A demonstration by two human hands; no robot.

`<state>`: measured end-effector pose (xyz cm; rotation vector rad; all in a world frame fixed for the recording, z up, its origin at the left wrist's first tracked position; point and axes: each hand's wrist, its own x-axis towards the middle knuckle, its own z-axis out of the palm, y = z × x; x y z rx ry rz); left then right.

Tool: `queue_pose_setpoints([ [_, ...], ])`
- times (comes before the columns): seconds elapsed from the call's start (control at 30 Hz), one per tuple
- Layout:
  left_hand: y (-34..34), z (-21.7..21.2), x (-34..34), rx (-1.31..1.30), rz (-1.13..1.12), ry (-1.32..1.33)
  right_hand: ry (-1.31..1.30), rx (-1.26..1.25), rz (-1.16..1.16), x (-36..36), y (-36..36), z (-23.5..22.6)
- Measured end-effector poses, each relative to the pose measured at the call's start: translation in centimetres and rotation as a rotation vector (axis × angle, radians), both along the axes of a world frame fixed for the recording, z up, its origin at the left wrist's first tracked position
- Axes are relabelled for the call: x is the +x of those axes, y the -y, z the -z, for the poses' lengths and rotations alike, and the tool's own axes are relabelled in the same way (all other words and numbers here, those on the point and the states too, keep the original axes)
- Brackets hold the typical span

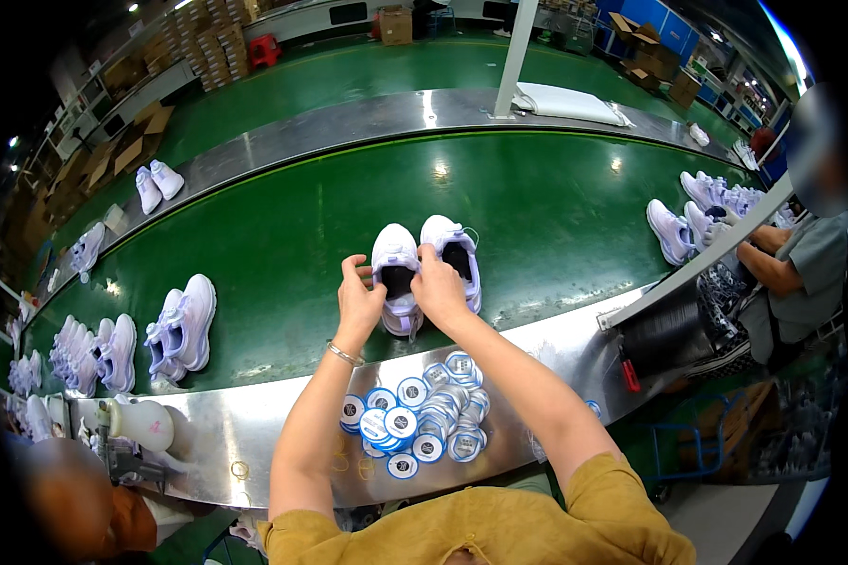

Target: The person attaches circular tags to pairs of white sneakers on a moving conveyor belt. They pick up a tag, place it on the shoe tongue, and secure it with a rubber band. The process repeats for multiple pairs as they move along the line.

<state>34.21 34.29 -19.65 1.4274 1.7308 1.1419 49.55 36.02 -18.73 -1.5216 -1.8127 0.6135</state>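
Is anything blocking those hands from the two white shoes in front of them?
No, nothing visible does. The left hand and right hand are right at the white shoes. The round blue-and-white discs lie on the metal ledge, out of the way.

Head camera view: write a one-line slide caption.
Left hand and right hand at a pair of white shoes on a green belt, round blue-edged labels heaped on the metal ledge.

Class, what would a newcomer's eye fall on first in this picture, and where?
Probably the white shoes on the green surface near the centre, with the left hand and right hand at them. Next, the heap of round blue-and-white discs on the metal ledge between the forearms.
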Motion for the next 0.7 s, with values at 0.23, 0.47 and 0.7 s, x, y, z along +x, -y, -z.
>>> queue_pose_setpoints([
  [0.23, 0.2, 1.0, -1.7, 0.047, 0.121, 0.098, -0.105, 0.096, -0.134, 0.6, -1.0, 1.2],
  [0.47, 2.0, -1.0, -1.1, 0.369, 0.122, -0.482, 0.040, 0.172, -0.163, 0.2, -0.1, 1.0],
  [0.7, 1.3, -1.9, -0.2, 0.481, 0.186, -0.530, 0.017, 0.254, -0.228, -0.6, 0.4, 1.8],
])
